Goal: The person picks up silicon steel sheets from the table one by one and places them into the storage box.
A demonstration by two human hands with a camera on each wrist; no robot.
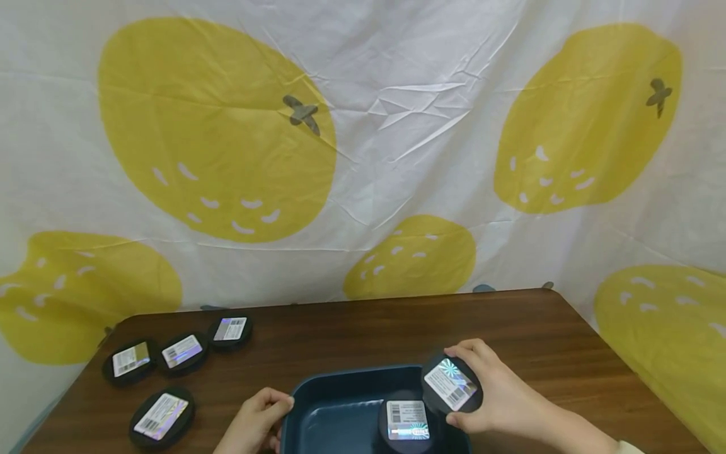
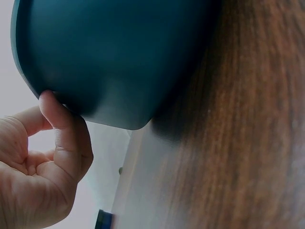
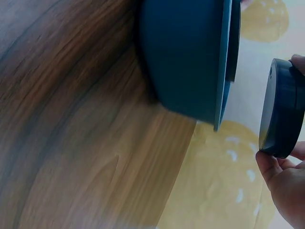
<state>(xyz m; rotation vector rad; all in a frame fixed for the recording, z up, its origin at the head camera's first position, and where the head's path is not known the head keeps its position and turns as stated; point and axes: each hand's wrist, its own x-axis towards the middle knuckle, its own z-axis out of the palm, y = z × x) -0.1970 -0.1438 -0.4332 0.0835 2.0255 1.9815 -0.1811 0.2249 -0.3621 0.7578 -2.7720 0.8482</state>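
Observation:
My left hand (image 1: 255,421) pinches the left rim of a dark blue plastic bin (image 1: 334,394). In the left wrist view, the thumb and fingers of the left hand (image 2: 52,155) grip the edge of the bin (image 2: 109,57). Between the thumb and fingers of my right hand (image 1: 501,394) is a round, flat black container (image 1: 452,384) with a barcode label. The right wrist view shows this container (image 3: 281,112) above the rim of the bin (image 3: 186,57), held on its sides. A second labelled black container (image 1: 407,419) is at the bin's right side, partly overlapped by the held one.
Three similar containers stand in a row at the back left of the brown wooden table (image 1: 351,337), among them one at the far end (image 1: 229,329). Nearer the front left lies another container (image 1: 161,418). A white cloth with yellow fruit prints (image 1: 221,139) hangs behind the table.

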